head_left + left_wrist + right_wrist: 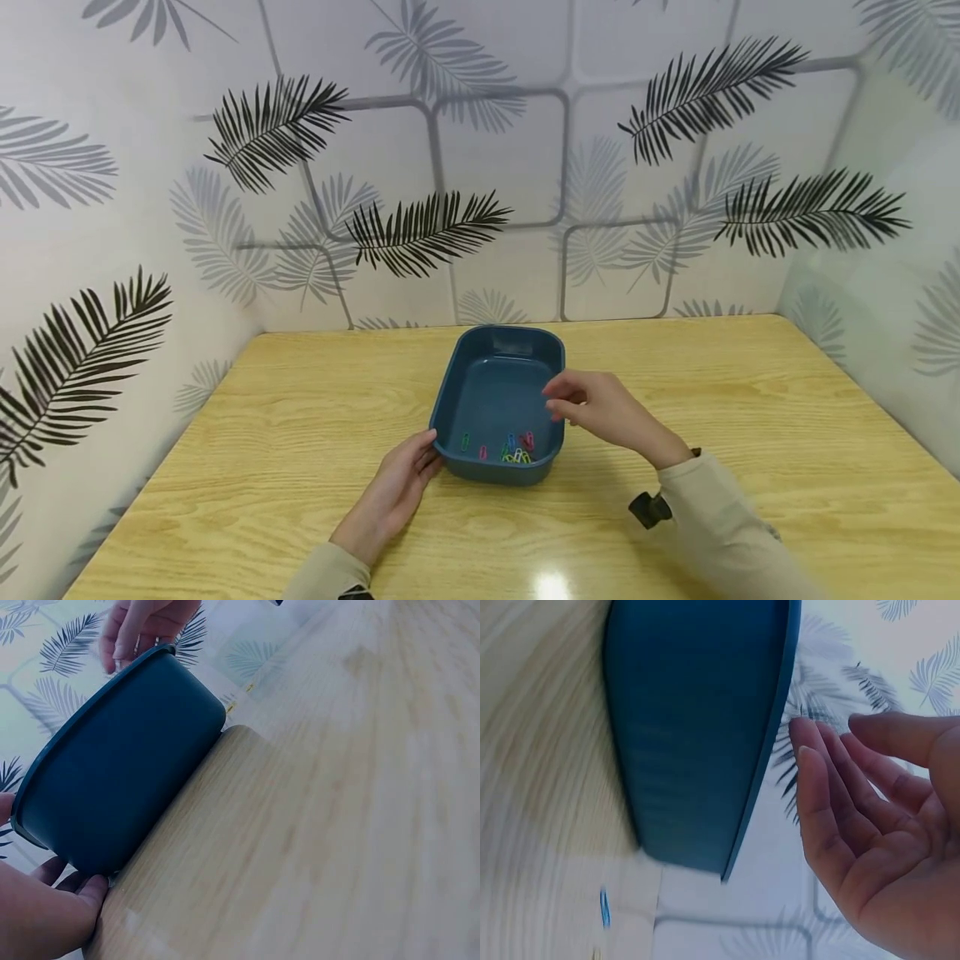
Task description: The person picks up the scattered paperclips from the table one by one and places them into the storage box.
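Observation:
A dark blue plastic tray (498,475) with rounded corners stands on the wooden table. Several coloured paper clips (517,456) lie at its near end, mostly toward the right corner; a green clip (465,442) and a pink clip (483,452) lie further left. My left hand (401,483) grips the tray's near left corner, thumb at the rim and fingers low against the wall. Over the right rim hovers my right hand (600,410), its fingers bent loosely. In the right wrist view, the thumb and fingers of that hand stand apart beside the rim.
Beyond the tray, the right wrist view has a small blue piece (604,907) on the table (540,787). Small yellow pieces (231,709) show past the tray in the left wrist view. A leaf-patterned wall (510,275) rises behind the table.

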`<control>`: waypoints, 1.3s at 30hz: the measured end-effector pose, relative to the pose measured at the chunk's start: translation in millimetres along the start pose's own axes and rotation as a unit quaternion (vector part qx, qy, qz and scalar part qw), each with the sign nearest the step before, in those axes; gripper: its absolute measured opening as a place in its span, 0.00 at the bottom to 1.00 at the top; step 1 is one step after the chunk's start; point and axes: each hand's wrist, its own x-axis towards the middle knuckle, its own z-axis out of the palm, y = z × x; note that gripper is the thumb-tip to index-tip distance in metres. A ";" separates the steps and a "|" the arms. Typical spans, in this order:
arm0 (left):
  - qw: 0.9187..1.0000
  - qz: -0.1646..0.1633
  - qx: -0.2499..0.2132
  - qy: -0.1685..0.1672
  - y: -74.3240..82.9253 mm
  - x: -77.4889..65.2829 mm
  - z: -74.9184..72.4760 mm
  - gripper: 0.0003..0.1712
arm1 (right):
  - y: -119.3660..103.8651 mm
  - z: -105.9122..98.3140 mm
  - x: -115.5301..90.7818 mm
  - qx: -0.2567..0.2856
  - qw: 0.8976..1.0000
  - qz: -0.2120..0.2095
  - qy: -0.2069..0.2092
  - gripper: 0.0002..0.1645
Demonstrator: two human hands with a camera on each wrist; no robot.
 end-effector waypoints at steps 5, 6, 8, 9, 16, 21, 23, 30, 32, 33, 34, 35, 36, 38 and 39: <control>1.000 0.000 0.000 -0.004 -0.1 0.4 -0.3 0.29 | 16.1 -19.7 -7.6 -0.040 0.999 0.020 -0.001 0.08; 1.000 0.001 0.001 -0.003 0.1 0.4 -0.4 0.29 | 19.0 -24.5 -8.9 -0.050 0.998 0.023 -0.002 0.08; 1.000 0.001 0.001 -0.001 0.6 0.4 -0.4 0.29 | 25.0 -33.3 -11.0 -0.074 0.997 0.028 -0.011 0.08; 1.000 0.001 0.002 -0.002 0.8 0.1 -0.3 0.29 | 28.3 -37.1 -11.8 -0.086 0.996 0.032 -0.018 0.08; 1.000 -0.001 -0.006 0.004 0.8 1.1 0.8 0.28 | 52.4 -53.1 -19.2 -0.144 0.985 0.055 -0.080 0.07; 1.000 -0.005 -0.006 0.004 0.5 0.8 1.1 0.28 | 64.0 -54.4 -20.9 -0.146 0.985 0.069 -0.059 0.06; 1.000 -0.003 -0.005 0.004 0.8 0.6 1.3 0.28 | 66.6 -54.8 -20.9 -0.141 0.985 0.078 -0.061 0.06; 1.000 -0.001 -0.004 0.012 1.2 -0.6 2.8 0.27 | 70.8 -53.7 -23.0 -0.151 0.977 0.096 -0.118 0.08; 1.000 -0.001 -0.003 0.013 0.9 -0.6 2.4 0.27 | 70.6 -52.0 -23.7 -0.157 0.975 0.099 -0.122 0.09; 1.000 -0.002 -0.004 0.014 0.8 -0.4 2.3 0.27 | 70.6 -51.1 -23.8 -0.161 0.974 0.098 -0.122 0.09; 1.000 -0.003 -0.003 0.015 0.6 -0.1 2.1 0.27 | 70.6 -50.4 -23.9 -0.166 0.974 0.096 -0.121 0.10; 1.000 -0.004 -0.002 0.015 0.4 0.2 1.7 0.27 | 71.0 -49.5 -23.8 -0.169 0.974 0.095 -0.120 0.10; 1.000 -0.005 -0.002 0.013 0.3 0.3 1.6 0.27 | 71.9 -48.8 -23.6 -0.173 0.973 0.096 -0.117 0.10; 1.000 -0.005 0.000 0.010 0.2 0.4 1.2 0.28 | 73.7 -47.7 -23.3 -0.178 0.973 0.092 -0.114 0.10; 1.000 -0.005 0.000 0.009 0.1 0.5 1.3 0.28 | 74.6 -47.1 -23.2 -0.180 0.973 0.091 -0.112 0.10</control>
